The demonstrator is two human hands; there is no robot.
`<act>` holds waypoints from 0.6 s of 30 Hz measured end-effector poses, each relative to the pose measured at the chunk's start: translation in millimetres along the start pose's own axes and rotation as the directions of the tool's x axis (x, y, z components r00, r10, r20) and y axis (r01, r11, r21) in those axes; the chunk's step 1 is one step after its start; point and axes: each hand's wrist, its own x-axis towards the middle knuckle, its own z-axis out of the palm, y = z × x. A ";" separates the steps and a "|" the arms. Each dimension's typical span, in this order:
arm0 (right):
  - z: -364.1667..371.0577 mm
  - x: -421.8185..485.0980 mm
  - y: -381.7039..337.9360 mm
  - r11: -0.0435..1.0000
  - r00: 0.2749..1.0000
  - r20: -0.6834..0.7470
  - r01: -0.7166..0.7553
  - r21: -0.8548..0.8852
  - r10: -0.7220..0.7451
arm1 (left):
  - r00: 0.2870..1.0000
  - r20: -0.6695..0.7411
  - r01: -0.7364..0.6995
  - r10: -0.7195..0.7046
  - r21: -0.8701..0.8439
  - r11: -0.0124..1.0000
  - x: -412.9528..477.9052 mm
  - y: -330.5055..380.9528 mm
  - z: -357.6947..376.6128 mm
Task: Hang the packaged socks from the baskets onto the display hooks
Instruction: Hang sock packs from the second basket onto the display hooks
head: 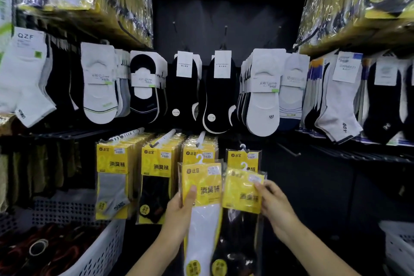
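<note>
The left grip [179,210] is clamping on a white-sock packet [202,199], thumb lying across its yellow card and fingers curling behind. Just to its right, the right grip [276,206] is pinching the upper right corner of a black-sock packet [243,196]. The two packets are being held side by side with their edges meeting. Directly above the right grip, a single yellow packet [243,155] is hanging on a display hook [243,147]. Above and left of the left grip, three filled rows of yellow packets [156,164] are hanging. Higher up, low-cut socks [220,89] are hanging. Down-left of the left grip a white basket [105,251] is sitting, and another basket [399,242] is far right of the right grip.
</note>
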 end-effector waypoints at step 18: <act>4.9 63.1 -19.6 0.986 0.980 -0.119 0.154 -0.059 -0.160 | 0.997 -0.069 -0.028 0.030 0.037 0.999 26.8 -1.2 -28.4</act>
